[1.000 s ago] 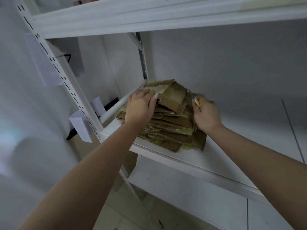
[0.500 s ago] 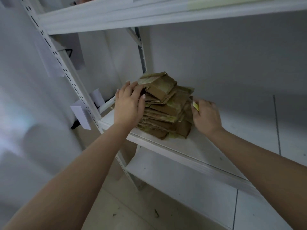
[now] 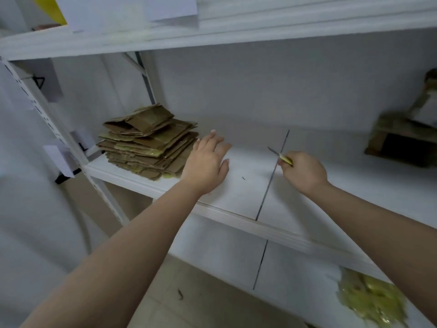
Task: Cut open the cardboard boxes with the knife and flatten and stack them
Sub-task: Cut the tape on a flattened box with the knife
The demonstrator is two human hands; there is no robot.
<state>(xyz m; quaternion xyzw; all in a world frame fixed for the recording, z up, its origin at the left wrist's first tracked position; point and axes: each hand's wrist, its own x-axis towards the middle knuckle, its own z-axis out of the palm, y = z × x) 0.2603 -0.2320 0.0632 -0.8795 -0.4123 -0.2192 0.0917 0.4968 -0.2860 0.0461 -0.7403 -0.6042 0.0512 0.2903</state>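
Two hands hover over the shelf (image 3: 238,192), and we read the layout as a pause between boxes. Our left hand (image 3: 205,159) hangs just beside the stack of flattened cardboard (image 3: 146,143), its grip spread, fingers straight and holding nothing; we cannot tell whether its fingertips touch the stack's edge. The stack sits at the shelf's left end, near the upright post (image 3: 47,119), which we judge keeps the finished pieces out of the cutting space. Our right hand (image 3: 305,171) curls round the yellow handle of the knife (image 3: 280,156), blade pointing up and away from the other hand, a sensible way to carry it. Far right, blurred at the picture's edge, stands what looks like an uncut cardboard box (image 3: 402,138), well apart from both hands; we judge it the next one to fetch. On the lower shelf (image 3: 212,256) lies a heap of yellowish tape scraps (image 3: 369,301).
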